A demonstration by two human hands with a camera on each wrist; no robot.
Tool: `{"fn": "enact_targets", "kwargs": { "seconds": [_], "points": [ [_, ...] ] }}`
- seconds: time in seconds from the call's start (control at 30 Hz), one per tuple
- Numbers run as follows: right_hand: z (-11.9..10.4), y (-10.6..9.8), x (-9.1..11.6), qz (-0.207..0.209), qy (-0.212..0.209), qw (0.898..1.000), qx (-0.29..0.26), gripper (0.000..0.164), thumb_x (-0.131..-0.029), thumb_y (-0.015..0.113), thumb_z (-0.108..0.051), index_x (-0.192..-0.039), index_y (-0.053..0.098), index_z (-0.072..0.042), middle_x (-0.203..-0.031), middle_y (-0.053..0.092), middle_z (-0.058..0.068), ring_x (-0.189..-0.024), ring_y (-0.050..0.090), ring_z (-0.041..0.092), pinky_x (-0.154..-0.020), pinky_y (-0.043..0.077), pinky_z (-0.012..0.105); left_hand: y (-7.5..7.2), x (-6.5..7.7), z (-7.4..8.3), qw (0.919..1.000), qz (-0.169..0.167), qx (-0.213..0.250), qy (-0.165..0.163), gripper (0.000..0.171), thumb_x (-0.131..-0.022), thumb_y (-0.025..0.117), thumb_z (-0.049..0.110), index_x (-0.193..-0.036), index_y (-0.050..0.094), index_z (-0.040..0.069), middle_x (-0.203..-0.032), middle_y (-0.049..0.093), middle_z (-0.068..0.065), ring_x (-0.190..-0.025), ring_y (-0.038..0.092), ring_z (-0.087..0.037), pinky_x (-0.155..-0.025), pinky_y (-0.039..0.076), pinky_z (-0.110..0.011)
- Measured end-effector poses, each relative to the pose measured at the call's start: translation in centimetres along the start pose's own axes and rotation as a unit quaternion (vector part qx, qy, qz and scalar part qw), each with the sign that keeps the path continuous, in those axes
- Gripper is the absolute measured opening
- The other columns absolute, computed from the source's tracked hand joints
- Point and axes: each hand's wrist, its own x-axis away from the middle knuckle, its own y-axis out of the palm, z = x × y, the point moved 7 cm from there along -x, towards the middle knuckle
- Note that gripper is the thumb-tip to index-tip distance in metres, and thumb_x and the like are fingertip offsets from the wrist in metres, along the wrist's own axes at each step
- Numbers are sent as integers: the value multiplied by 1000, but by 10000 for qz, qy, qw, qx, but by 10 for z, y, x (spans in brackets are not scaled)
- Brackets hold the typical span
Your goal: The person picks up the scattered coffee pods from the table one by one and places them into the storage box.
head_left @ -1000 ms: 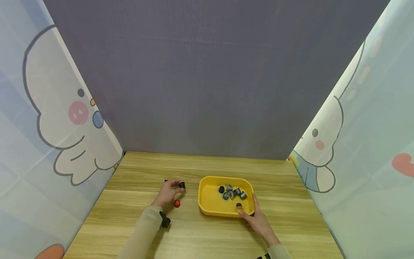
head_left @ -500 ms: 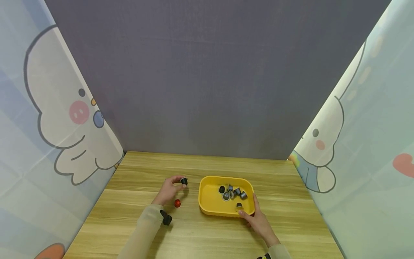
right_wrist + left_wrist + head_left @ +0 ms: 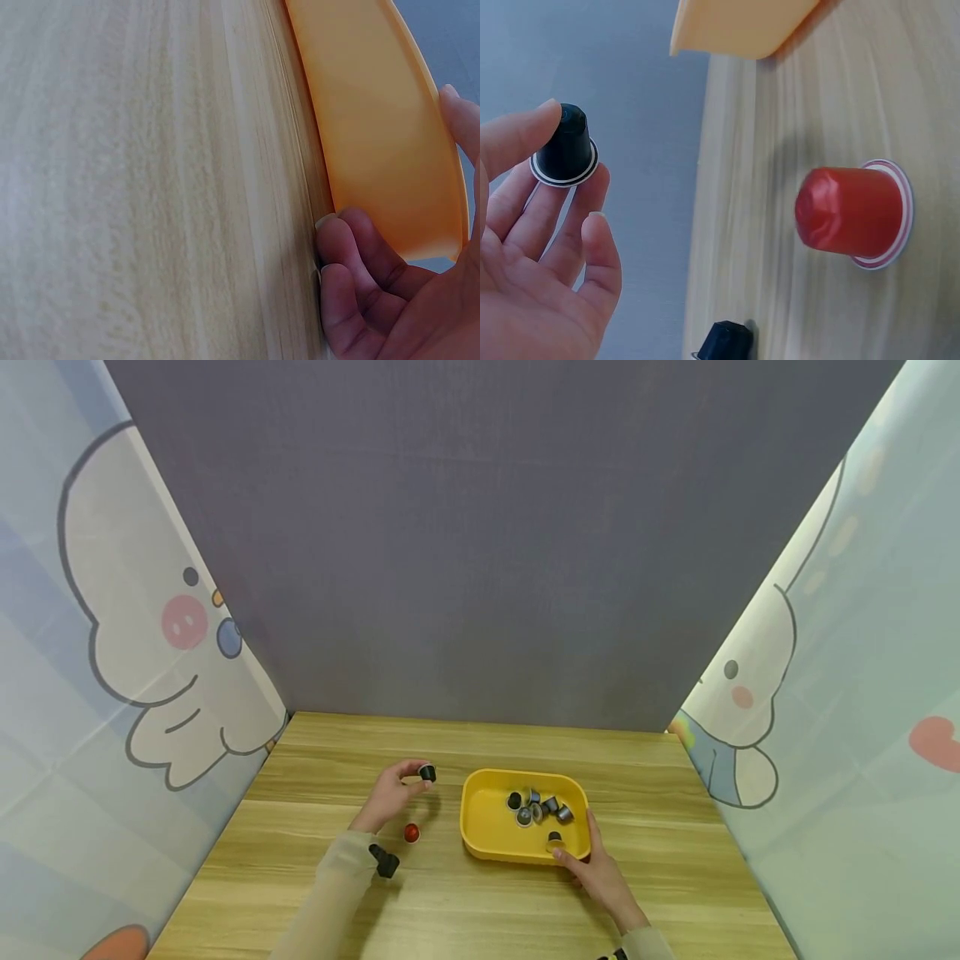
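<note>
My left hand [image 3: 390, 792] pinches a black coffee capsule [image 3: 427, 773] between thumb and fingers, raised above the table left of the yellow tray [image 3: 487, 839]. In the left wrist view the thumb presses the narrow end of that capsule [image 3: 564, 150], with fingers under its pale rim. A red coffee capsule [image 3: 851, 210] stands on the table near this hand. Another black capsule [image 3: 726, 341] shows at that view's bottom edge; in the head view it is hidden. My right hand [image 3: 600, 870] grips the tray at its front right corner, thumb at the rim, fingers curled against the outer wall [image 3: 382, 150].
Several dark and grey capsules [image 3: 523, 817] lie in the tray's middle and right part. One black capsule with a yellowish rim [image 3: 554, 838] sits near its front right corner. The wooden table [image 3: 465, 910] meets a grey wall [image 3: 480, 568] behind and printed cloth at both sides.
My left hand has lifted the black capsule and carried it a little farther from me and slightly right. The right hand and tray stay in place.
</note>
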Motion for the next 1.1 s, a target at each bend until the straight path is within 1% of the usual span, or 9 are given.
{"fn": "enact_targets", "kwargs": {
  "seconds": [0.17, 0.27, 0.33, 0.4, 0.57, 0.73, 0.8, 0.93, 1.1],
  "points": [
    [1, 0, 0, -4, 23, 10000, 25, 108, -89, 72, -49, -161, -4, -24, -89, 67, 15, -61, 60, 19, -57, 50, 33, 0, -1, 4, 10000, 8, 0, 40, 34, -87, 79, 16, -120, 71, 15, -116, 68, -1, -113, 59, -24, -86, 49, -41],
    [1, 0, 0, -11, 45, 10000, 42, 108, -89, 72, -49, -161, -4, -25, -86, 67, 13, -61, 60, 19, -57, 50, 33, 1, -3, 6, 9999, -32, 9, 114, 34, -87, 80, 17, -119, 71, 16, -115, 69, 0, -114, 59, -27, -84, 49, -39],
    [0, -1, -1, -2, 37, 10000, 49, 108, -89, 72, -49, -162, -3, -25, -85, 66, 12, -61, 60, 19, -57, 50, 33, 2, -3, 7, 9999, -64, -9, 152, 33, -86, 80, 18, -119, 71, 17, -114, 69, 1, -113, 59, -26, -83, 49, -37],
    [0, 0, -1, -14, 31, 10000, 31, 108, -89, 72, -49, -162, -4, -24, -85, 66, 12, -61, 60, 19, -57, 50, 33, 3, -3, 9, 9997, -86, -33, 214, 34, -87, 80, 19, -119, 71, 17, -114, 69, 1, -112, 59, -27, -82, 49, -36],
    [1, 0, -1, -29, 31, 10000, -18, 107, -89, 72, -49, -161, -4, -24, -91, 67, 14, -62, 60, 20, -58, 51, 33, 6, -4, 14, 9994, -157, -114, 302, 34, -87, 79, 20, -120, 70, 17, -114, 69, 2, -110, 60, -22, -81, 49, -36],
    [2, 0, 0, -26, 32, 10000, -30, 108, -89, 72, -49, -162, -3, -24, -90, 67, 14, -61, 60, 20, -58, 51, 33, 9, -4, 21, 9988, -226, -114, 428, 36, -88, 79, 18, -123, 70, 14, -115, 69, 1, -110, 60, -23, -80, 49, -37],
    [2, 0, 0, -22, 23, 10000, -23, 108, -89, 72, -49, -162, -3, -24, -90, 67, 15, -61, 60, 20, -57, 51, 33, 10, -4, 24, 9985, -251, -134, 460, 36, -88, 79, 17, -122, 70, 14, -114, 69, 2, -110, 60, -22, -80, 50, -37],
    [2, 0, -1, -13, 13, 10000, 8, 108, -89, 72, -50, -162, -3, -24, -92, 68, 15, -62, 60, 19, -58, 51, 33, 12, -5, 28, 9982, -326, -202, 453, 34, -88, 78, 19, -121, 70, 17, -114, 69, 5, -110, 61, -20, -82, 50, -38],
    [2, 0, -1, -16, 14, 10000, 1, 108, -89, 72, -49, -162, -3, -24, -92, 67, 15, -62, 60, 19, -58, 51, 33, 17, -6, 33, 9979, -456, -116, 453, 34, -90, 77, 17, -123, 69, 16, -114, 69, 7, -111, 59, -19, -86, 49, -41]
  ]
}}
